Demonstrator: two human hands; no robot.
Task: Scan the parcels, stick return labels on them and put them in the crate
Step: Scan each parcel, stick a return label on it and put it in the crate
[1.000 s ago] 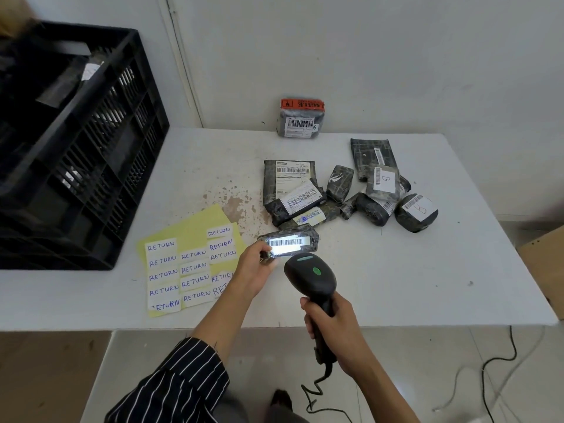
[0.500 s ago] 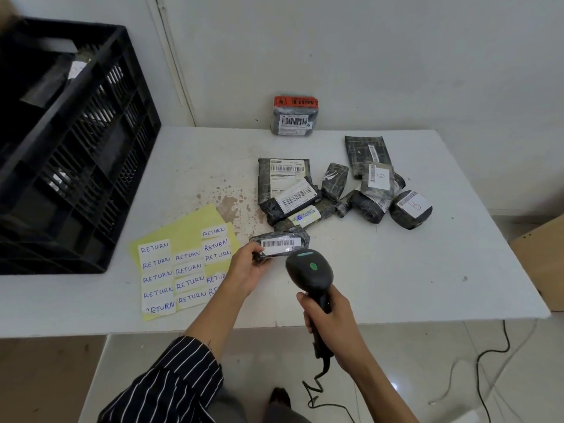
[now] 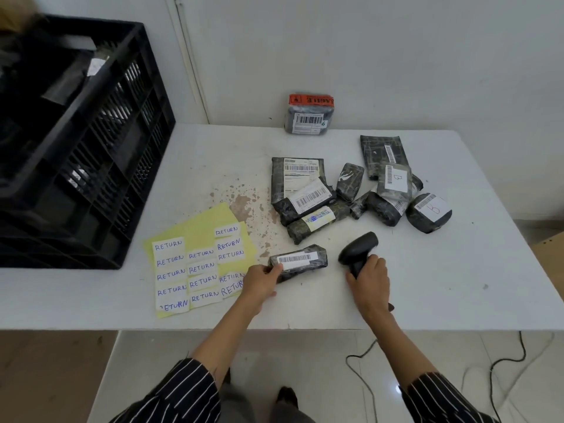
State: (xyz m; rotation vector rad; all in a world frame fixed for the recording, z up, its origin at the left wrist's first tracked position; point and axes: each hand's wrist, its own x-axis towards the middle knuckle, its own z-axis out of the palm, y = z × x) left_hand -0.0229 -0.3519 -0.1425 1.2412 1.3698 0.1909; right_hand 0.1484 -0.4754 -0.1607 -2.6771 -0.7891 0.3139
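From the head camera, the parcel (image 3: 300,262) being worked lies on the white tabletop (image 3: 442,285) near its front edge, between the yellow sheet of return labels (image 3: 201,280) and the scanner (image 3: 358,247). The left hand (image 3: 261,283) pinches the parcel's left end between thumb and curled fingers. The right hand (image 3: 369,280) is wrapped round the scanner's handle, with the scanner's head low over the tabletop; whether it touches cannot be told.

The parcel is a short, fat roll wrapped in dark, shiny film. It looks light enough for one hand, a little soft under the wrap, and probably slick, so a pinch at one end may let it twist. A firmer hold would take it across its middle from the sides, which leaves the top face bare for a label.

Its long axis runs left to right across the view, with the right end a touch farther from the person and pointing towards the scanner. The white barcode strip faces up and runs along that axis.

The other parcels (image 3: 308,196) sit in a loose heap farther back, and the black crate (image 3: 91,148) stands at the left, well apart from the parcel
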